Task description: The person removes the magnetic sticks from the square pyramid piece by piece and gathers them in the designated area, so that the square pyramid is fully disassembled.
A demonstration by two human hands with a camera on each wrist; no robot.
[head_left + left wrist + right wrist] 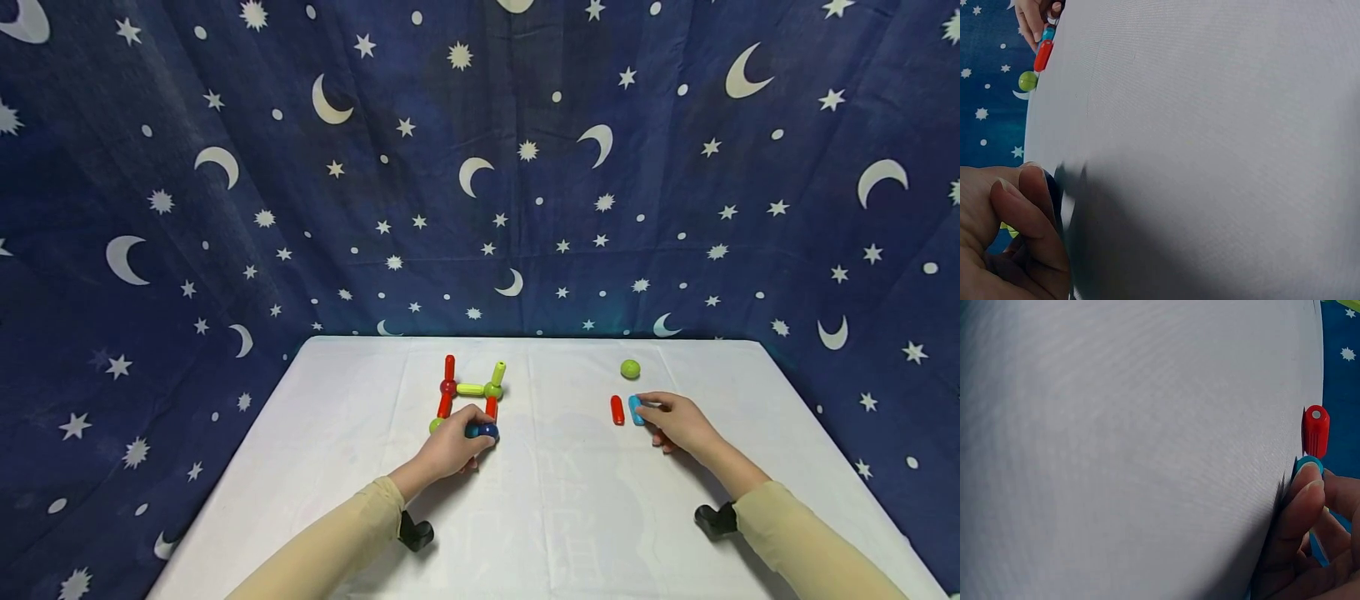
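Observation:
On the left of the table, my left hand (448,443) grips the near side of a frame of magnetic rods and balls, fingers at a dark blue ball (488,431) and a blue rod (472,431) beside it. The frame's far side has a red ball (447,387), a yellow-green rod (470,390) and a green ball (492,391). Red rods form its sides; the near-left green ball (435,426) is partly hidden by the hand. At the right, my right hand (681,423) pinches a light blue rod (636,410) between thumb and fingers, close beside a loose red rod (617,410).
A loose green ball (630,369) lies behind the two rods on the right. From the frame's far corners a red rod (449,367) and a yellow-green rod (498,372) stick up. A dark blue curtain (555,183) hangs behind the white table (577,508).

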